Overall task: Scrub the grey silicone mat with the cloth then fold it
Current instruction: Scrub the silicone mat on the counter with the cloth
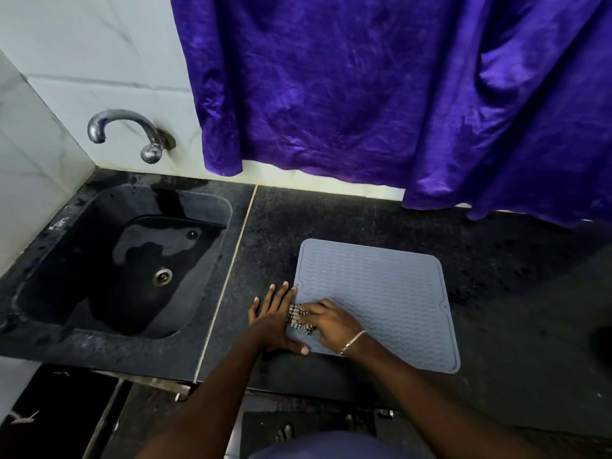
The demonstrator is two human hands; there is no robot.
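Where it hangs over the tiled wall, purple curtain (pixel 381 94): cut off at top and right. Black counter (pixel 496 260): speckled, near edge partly hidden by arms. Black sink (pixel 82 246): left of counter seam. Grey mat (pixel 381 293): flat on counter, near-left corner covered by hands. Left hand (pixel 273 321): fingers straight, flat across mat's left edge. Right hand (pixel 332 323): curled round cloth, pressing it on mat. Striped cloth (pixel 297 318): mostly hidden under fingers.
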